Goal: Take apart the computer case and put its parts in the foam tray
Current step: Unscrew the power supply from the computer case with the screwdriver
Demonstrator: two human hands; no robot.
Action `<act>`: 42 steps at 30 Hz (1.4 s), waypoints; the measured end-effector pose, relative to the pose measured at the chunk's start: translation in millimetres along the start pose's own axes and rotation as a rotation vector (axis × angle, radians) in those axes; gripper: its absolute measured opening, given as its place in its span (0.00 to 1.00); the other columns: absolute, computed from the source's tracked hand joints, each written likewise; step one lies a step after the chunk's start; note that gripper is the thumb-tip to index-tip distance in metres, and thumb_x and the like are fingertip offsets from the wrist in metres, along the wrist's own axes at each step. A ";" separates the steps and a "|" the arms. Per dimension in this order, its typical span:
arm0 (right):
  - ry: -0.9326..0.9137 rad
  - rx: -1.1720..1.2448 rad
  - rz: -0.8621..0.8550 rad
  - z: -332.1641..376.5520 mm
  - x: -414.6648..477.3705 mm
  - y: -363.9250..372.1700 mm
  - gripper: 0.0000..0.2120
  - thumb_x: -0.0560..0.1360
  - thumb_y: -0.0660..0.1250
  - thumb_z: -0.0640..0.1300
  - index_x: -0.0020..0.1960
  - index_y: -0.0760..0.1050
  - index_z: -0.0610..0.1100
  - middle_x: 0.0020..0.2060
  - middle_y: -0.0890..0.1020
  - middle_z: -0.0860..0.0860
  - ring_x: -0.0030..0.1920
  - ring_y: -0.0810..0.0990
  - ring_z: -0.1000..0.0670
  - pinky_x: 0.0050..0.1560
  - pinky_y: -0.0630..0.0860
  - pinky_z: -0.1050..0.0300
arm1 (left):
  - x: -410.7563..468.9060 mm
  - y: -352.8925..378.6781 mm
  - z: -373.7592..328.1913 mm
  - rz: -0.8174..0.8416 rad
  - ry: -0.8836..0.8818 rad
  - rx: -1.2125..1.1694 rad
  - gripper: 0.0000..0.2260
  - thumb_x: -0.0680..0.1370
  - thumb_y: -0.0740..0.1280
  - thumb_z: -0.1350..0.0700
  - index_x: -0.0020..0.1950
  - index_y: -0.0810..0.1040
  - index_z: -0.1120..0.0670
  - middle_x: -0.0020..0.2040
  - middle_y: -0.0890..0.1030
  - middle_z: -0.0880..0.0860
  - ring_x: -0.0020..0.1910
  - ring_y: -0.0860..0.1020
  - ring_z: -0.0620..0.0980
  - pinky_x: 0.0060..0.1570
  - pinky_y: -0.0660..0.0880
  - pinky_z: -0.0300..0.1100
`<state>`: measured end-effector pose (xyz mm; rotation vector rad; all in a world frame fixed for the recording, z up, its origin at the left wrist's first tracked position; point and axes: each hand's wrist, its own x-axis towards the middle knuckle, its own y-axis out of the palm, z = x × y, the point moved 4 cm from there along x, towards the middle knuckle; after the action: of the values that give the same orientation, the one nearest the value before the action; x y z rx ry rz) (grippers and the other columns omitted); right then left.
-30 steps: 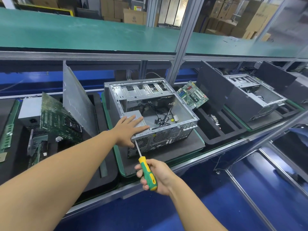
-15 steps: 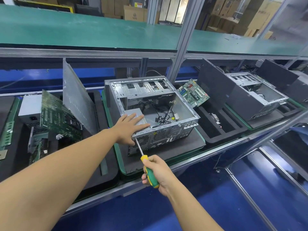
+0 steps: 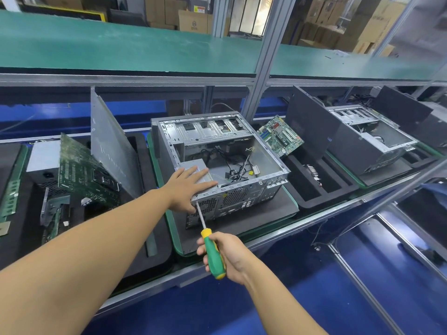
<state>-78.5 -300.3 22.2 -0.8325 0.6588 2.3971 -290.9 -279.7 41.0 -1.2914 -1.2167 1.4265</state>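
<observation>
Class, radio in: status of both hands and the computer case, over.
Left hand flat on power supply. Right hand grips screwdriver, tip at computer case rear corner. Loose cables inside.

Left hand (image 3: 187,187) flat, fingers (image 3: 191,170) straight; right hand (image 3: 228,257) around the screwdriver (image 3: 212,256)

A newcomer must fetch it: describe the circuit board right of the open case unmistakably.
Find the open metal case mid-bench. Just right of it, a circuit board stands tilted in a black foam tray. It is bright green, unlike the darker board left of the case.
</observation>
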 end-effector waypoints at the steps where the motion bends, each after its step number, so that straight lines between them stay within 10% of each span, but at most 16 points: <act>1: -0.009 -0.009 -0.008 -0.7 0.3 -0.9 0.13 0.82 0.56 0.43 0.53 0.77 0.38 0.36 0.80 0.47 0.31 0.75 0.49 0.34 0.74 0.56 | 0.1 0.3 0.1 0.000 0.001 -0.001 0.48 0.71 0.72 0.42 0.77 0.38 0.31 0.81 0.37 0.48 0.80 0.39 0.55 0.75 0.39 0.57; 10: -0.100 0.010 -0.088 -4.6 2.8 -10.9 0.05 0.79 0.69 0.42 0.50 0.73 0.43 0.42 0.78 0.43 0.37 0.82 0.44 0.34 0.81 0.51 | -0.7 -0.4 -0.7 0.005 0.000 -0.011 0.46 0.72 0.70 0.40 0.77 0.38 0.32 0.81 0.36 0.48 0.80 0.38 0.55 0.75 0.38 0.57; 20: -0.034 0.101 0.025 -3.7 0.9 -5.9 0.16 0.82 0.55 0.43 0.60 0.75 0.35 0.44 0.83 0.40 0.36 0.77 0.48 0.37 0.77 0.54 | -1.3 -2.0 -1.7 0.013 -0.003 -0.005 0.48 0.71 0.72 0.42 0.77 0.38 0.32 0.81 0.36 0.48 0.80 0.38 0.55 0.76 0.39 0.57; 42: -0.034 0.128 0.022 -3.2 0.9 -5.9 0.13 0.81 0.61 0.48 0.56 0.75 0.39 0.39 0.79 0.45 0.31 0.75 0.48 0.32 0.74 0.55 | -1.6 -2.3 -2.5 0.016 -0.012 0.003 0.48 0.72 0.72 0.44 0.78 0.39 0.33 0.81 0.37 0.48 0.80 0.39 0.55 0.75 0.39 0.57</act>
<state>-74.2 -297.6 17.8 -0.7329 0.8023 2.3553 -288.2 -280.6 43.6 -1.2947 -1.2140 1.4489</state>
